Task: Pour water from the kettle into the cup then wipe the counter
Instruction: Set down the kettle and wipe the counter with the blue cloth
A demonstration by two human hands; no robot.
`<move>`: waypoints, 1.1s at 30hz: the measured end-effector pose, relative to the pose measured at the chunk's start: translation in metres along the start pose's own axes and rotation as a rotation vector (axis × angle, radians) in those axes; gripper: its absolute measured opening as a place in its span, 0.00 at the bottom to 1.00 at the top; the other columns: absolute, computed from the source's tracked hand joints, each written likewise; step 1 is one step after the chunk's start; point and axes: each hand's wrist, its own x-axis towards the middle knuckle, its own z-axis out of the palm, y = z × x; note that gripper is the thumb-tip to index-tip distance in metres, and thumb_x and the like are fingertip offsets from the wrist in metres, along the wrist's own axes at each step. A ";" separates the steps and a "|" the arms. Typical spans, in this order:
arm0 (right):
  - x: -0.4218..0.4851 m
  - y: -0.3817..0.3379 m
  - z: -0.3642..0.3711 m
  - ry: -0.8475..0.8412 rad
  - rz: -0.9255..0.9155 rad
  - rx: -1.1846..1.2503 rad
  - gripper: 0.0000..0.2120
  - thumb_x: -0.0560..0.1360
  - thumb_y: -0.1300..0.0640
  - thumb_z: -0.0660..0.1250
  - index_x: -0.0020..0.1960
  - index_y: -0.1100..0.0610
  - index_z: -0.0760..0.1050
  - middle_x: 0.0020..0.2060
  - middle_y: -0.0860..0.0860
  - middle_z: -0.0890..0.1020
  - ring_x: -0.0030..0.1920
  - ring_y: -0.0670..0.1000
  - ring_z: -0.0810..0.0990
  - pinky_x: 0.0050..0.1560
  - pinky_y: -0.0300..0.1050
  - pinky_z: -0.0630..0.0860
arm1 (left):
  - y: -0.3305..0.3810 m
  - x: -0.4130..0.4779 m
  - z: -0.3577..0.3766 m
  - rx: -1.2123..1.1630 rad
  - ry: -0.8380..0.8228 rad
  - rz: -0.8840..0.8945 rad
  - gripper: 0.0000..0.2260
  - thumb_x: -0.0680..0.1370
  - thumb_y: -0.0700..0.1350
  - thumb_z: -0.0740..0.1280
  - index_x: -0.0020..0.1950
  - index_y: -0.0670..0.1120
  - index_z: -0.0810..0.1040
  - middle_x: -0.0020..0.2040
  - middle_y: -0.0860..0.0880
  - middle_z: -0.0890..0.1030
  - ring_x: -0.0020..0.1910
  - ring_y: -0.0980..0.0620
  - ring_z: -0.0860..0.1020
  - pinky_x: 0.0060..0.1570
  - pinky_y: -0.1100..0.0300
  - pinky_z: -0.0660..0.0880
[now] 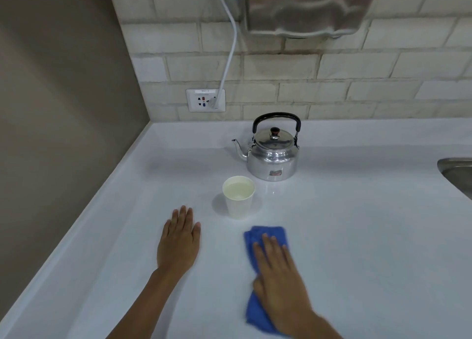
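1. Pour looked done: cup [238, 197] held pale liquid close to the rim, and kettle [272, 149] stood upright on the counter [357, 223] just behind it, lid on, handle up, nobody holding it
2. Wipe looked underway, my read only: right hand [278, 275] lay flat on the blue cloth [265, 236], fingers straight and together, palm pressing down, not gripping
3. Left hand [178, 244] was open and flat on the bare counter, left of the cup, holding nothing
4. Cloth sat near the front of the counter, just in front of the cup but not touching it; part of it showed ahead of the fingers, part behind the wrist
5. Remaining: most of the counter, I'd guess. No visible puddles or drips, so couldn't tell which areas were already wiped
6. Materials: kettle was shiny dented metal, round body, curved thin spout pointing left, black arched handle, dark knob on the lid
7. Cup was a plain white tapered one, likely paper, light and easy to knock while wiping
8. Counter was smooth, glossy, pale grey-white; cloth was soft, fuzzy, bunched into a long fold
9. Metal sink [457, 172] edge showed at far right, brick tile wall [332, 65] behind
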 end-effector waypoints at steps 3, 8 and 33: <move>0.025 0.049 -0.004 0.052 0.134 0.019 0.28 0.71 0.54 0.50 0.68 0.65 0.65 0.68 0.64 0.68 0.68 0.64 0.68 0.71 0.55 0.57 | 0.003 0.000 0.000 0.017 0.000 -0.003 0.24 0.81 0.50 0.44 0.75 0.44 0.43 0.78 0.47 0.46 0.76 0.50 0.45 0.74 0.56 0.44; 0.060 0.036 0.005 0.007 0.121 0.130 0.27 0.79 0.54 0.47 0.74 0.62 0.43 0.75 0.61 0.44 0.75 0.61 0.44 0.75 0.53 0.41 | 0.005 -0.001 -0.001 0.033 0.003 0.003 0.24 0.81 0.50 0.43 0.75 0.44 0.43 0.77 0.47 0.46 0.76 0.49 0.44 0.74 0.56 0.43; 0.099 0.127 0.013 -0.067 -0.206 0.273 0.28 0.80 0.57 0.53 0.74 0.53 0.42 0.74 0.46 0.43 0.74 0.45 0.40 0.73 0.39 0.37 | 0.000 0.000 0.005 0.012 0.040 0.014 0.24 0.81 0.50 0.44 0.75 0.45 0.42 0.77 0.48 0.45 0.76 0.50 0.45 0.74 0.56 0.43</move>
